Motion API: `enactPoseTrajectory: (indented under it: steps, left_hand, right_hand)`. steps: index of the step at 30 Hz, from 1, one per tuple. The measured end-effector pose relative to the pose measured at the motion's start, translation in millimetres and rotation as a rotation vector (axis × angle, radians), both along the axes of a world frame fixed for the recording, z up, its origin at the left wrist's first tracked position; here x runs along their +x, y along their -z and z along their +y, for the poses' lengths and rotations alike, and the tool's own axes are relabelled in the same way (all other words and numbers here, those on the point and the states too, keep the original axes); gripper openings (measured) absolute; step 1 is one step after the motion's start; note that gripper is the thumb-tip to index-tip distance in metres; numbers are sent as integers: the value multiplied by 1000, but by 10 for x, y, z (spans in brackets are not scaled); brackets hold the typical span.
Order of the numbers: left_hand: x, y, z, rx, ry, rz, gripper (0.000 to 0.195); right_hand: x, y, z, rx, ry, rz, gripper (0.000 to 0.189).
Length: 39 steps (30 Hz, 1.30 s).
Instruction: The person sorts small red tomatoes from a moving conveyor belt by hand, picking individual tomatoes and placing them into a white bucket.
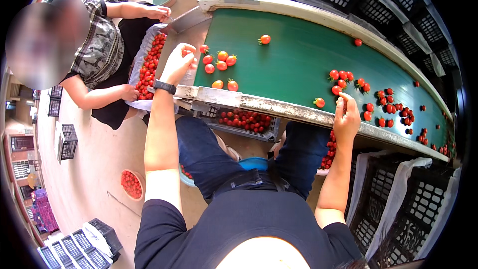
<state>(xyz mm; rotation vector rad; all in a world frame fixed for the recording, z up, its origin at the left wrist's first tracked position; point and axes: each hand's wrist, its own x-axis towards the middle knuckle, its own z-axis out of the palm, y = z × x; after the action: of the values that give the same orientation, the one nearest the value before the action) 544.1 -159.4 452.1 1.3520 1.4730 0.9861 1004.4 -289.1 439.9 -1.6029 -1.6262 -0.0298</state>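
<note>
Small red cherry tomatoes, some with green stems, lie on a green conveyor belt (291,71) before me. Above the belt's left end is my left hand (179,63), its fingers curled, just left of a loose group of tomatoes (222,65). A dark band circles that wrist. Over the near rail (283,107) I hold my right hand (347,117) with thumb and index finger bent close together. Its fingertips are just below a tomato (336,90) at the edge of a cluster. Whether anything is inside either hand's fingers is hidden.
At left a seated person has hands at a lined crate of tomatoes (151,65) by the belt's end. Beneath the belt stands a grey crate (257,136) holding tomatoes. A tub of tomatoes (131,185) sits on the floor. Black crates (403,201) stand at right.
</note>
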Motion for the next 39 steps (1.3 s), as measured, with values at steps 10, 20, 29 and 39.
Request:
enactPoseTrajectory:
  steps: [10, 20, 29, 39]
  left_hand:
    - [362, -31, 72, 288, 430, 802, 34]
    - [361, -128, 84, 436, 451, 859, 34]
    - [148, -67, 245, 255, 169, 1312, 22]
    - [256, -255, -71, 46, 751, 822, 19]
  right_hand:
    - [-21, -17, 14, -12, 4, 15, 12]
    - [-31, -3, 43, -34, 20, -13, 13]
    - [49, -25, -55, -97, 25, 8, 16]
    - [66, -42, -42, -85, 20, 6, 15]
